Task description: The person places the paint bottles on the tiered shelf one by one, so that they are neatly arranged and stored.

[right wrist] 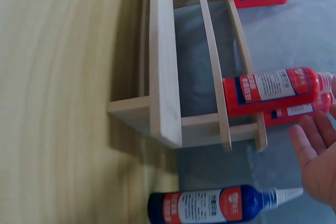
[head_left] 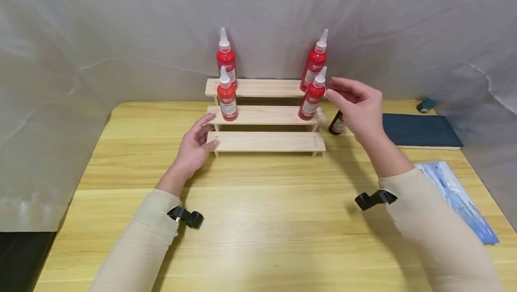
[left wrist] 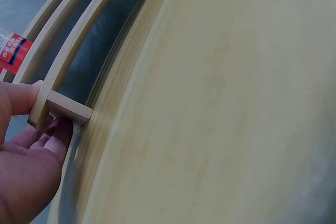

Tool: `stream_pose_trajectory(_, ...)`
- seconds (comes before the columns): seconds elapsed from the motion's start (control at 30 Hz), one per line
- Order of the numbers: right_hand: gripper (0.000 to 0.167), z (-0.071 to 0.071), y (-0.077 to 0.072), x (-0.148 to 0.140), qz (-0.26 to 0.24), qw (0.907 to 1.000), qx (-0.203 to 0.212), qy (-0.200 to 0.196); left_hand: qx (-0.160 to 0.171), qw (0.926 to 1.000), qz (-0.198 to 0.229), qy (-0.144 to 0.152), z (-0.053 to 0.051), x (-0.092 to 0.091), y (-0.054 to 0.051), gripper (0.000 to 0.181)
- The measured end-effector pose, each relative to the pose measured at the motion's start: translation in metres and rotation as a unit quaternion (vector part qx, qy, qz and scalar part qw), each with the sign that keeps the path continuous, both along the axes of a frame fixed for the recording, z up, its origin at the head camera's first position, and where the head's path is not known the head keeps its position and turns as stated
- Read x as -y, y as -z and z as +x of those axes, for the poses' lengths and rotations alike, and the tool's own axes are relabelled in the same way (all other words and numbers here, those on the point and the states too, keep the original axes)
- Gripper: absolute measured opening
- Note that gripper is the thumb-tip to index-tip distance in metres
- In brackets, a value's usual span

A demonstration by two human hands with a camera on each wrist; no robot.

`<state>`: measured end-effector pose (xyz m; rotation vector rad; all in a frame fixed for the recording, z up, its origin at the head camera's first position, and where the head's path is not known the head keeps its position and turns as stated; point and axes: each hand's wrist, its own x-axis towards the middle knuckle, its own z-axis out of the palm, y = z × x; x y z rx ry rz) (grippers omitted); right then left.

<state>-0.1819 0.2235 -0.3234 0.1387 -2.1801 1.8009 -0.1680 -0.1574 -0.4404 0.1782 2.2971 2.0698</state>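
A wooden three-tier rack (head_left: 266, 141) stands at the table's back. My left hand (head_left: 194, 152) grips its left end, thumb on the lowest board and fingers behind the leg (left wrist: 71, 108). On the middle tier stand a left red bottle (head_left: 228, 102) and a right red bottle (head_left: 311, 100). Two more, at left (head_left: 227, 61) and right (head_left: 314, 64), stand on the top tier. Beside the right middle-tier bottle's neck hovers my right hand (head_left: 361, 106), fingers loosely bent, apparently holding nothing. A dark blue bottle (right wrist: 205, 206) stands right of the rack, partly hidden by this hand in the head view.
A dark book (head_left: 420, 130) lies on the table (head_left: 258, 220) at the right, with a small green jar (head_left: 426, 105) behind it. Closer in, a blue-and-white booklet (head_left: 458, 198) sits partly under the right sleeve. Grey cloth (head_left: 161, 27) hangs behind the rack.
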Motion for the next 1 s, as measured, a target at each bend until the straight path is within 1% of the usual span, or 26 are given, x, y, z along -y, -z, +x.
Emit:
stream_pose_trajectory(0.1, 0.032, 0.01, 0.002, -0.008, 0.013, 0.9998, 0.003, 0.014, -0.001, 1.0, -0.003, -0.002, 0.0, 0.0, 0.0, 0.069)
stream_pose_trajectory(0.17, 0.033, 0.017, 0.005, -0.015, 0.009, 0.9997, 0.004, 0.02, -0.001, 1.0, -0.003, -0.001, -0.001, 0.0, 0.0, 0.07)
stream_pose_trajectory(0.33, 0.035, 0.032, 0.012, -0.031, -0.019, 0.9989, -0.007, 0.042, 0.0, 1.0, -0.001, 0.001, -0.001, 0.0, 0.0, 0.07)
stream_pose_trajectory(0.47, 0.035, 0.038, 0.02, -0.045, -0.045, 0.9972, -0.022, 0.056, 0.002, 1.0, 0.0, -0.001, 0.0, 0.001, 0.0, 0.07)
stream_pose_trajectory(0.6, 0.034, 0.04, 0.028, -0.057, -0.081, 0.994, -0.035, 0.065, 0.0, 1.0, 0.003, -0.001, 0.001, 0.001, -0.001, 0.069)
stream_pose_trajectory(0.73, 0.034, 0.038, 0.035, -0.067, -0.09, 0.9919, -0.032, 0.084, -0.001, 1.0, 0.008, -0.001, 0.0, 0.001, -0.001, 0.069)
stream_pose_trajectory(0.87, 0.036, 0.033, 0.04, -0.073, -0.082, 0.9916, -0.01, 0.1, 0.002, 0.9999, 0.014, 0.001, -0.001, 0.001, 0.0, 0.069)
stream_pose_trajectory(1.0, 0.037, 0.023, 0.044, -0.076, -0.066, 0.9915, 0.022, 0.109, 0.001, 0.9999, 0.016, 0.003, -0.001, 0.0, 0.0, 0.07)
